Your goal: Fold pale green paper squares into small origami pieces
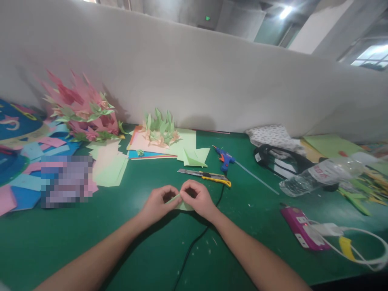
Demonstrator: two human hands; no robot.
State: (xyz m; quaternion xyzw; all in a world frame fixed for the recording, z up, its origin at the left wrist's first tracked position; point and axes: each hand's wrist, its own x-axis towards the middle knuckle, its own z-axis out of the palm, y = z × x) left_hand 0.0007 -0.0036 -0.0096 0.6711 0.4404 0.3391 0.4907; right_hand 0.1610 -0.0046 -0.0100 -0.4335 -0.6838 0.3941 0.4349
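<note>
A small piece of light green paper (pixel 185 206) is pinched between both hands over the green table. My left hand (pixel 159 204) has its thumb and fingers closed on the paper's left part. My right hand (pixel 198 199) grips the same paper at its upper edge, the fingertips of both hands almost touching. Much of the paper is hidden by the fingers. Just beyond the hands lies a yellow utility knife (pixel 206 175) with its blade out. A blue hot glue gun (pixel 226 158) rests behind it, with a glue stick (pixel 257 177) reaching out to the right.
Green paper flowers (pixel 160 127) stand on stacked coloured sheets (pixel 188 139). Pink paper crowns (pixel 86 107) are at the left. A plastic bottle (pixel 321 176) and a purple power strip (pixel 303 228) lie at the right. A black cord (pixel 194 244) runs beneath my right wrist.
</note>
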